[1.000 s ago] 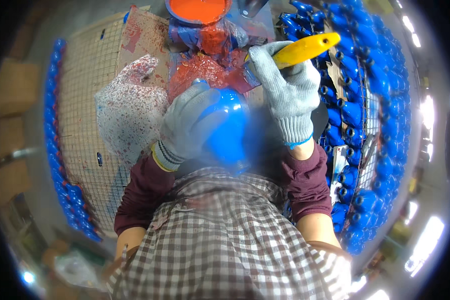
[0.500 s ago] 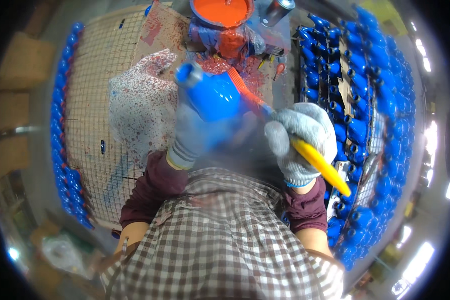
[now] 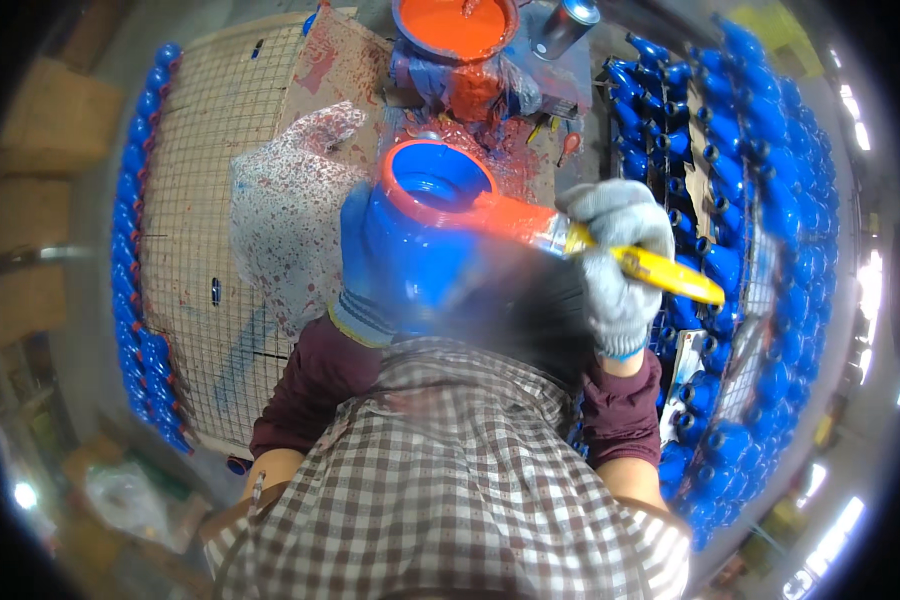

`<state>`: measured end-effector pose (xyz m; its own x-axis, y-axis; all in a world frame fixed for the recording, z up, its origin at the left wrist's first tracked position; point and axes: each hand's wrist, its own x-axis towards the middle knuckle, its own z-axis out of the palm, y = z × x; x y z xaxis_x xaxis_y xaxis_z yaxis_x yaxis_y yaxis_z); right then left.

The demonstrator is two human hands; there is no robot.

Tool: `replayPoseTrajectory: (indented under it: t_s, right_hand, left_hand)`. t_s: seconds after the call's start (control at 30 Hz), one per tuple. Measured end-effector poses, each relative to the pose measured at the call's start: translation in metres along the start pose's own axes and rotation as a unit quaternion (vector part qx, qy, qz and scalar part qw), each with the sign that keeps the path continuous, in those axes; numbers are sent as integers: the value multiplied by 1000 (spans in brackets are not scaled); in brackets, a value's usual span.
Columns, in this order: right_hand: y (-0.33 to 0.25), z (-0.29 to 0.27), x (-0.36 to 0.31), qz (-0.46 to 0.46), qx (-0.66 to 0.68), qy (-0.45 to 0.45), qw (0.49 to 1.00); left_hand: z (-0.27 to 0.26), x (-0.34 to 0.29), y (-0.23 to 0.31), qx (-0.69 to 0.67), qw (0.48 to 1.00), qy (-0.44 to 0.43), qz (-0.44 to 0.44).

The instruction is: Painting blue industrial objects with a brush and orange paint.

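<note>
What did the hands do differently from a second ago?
The left hand turned the blue part so its open mouth faces up. The right hand swung the yellow-handled brush down from pointing away, and its orange bristles now touch the rim. Both hands kept their grip; the orange paint bucket stayed put.

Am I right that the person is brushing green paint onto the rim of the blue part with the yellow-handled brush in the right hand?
Not quite: in the head view the paint is orange, not green. The right hand does hold the yellow-handled brush against the rim of the blue part, which the left hand grips.
</note>
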<state>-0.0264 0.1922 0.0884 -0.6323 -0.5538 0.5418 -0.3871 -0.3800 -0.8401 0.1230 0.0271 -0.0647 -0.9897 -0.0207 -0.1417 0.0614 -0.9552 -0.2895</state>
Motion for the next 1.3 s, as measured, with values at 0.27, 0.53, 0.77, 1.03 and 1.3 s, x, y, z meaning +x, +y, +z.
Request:
replayPoseTrajectory:
  t_s: [0.27,0.53,0.77,1.03,1.3]
  right_hand:
    - [32,-8,9,170,85,58,980]
    - [14,-9,47,38,-239,55,969]
    - [40,6,78,46,-426,-170,887]
    - [19,9,70,-26,-455,-146,878]
    - [15,-6,30,-65,-197,-28,978]
  left_hand:
    - [20,7,-15,-319,910,-77,-252]
    - [100,6,-14,756,638,77,121]
    - [117,4,-33,980,77,-16,182]
    - [115,6,-33,970,123,25,206]
    - [88,0,-10,848,492,63,188]
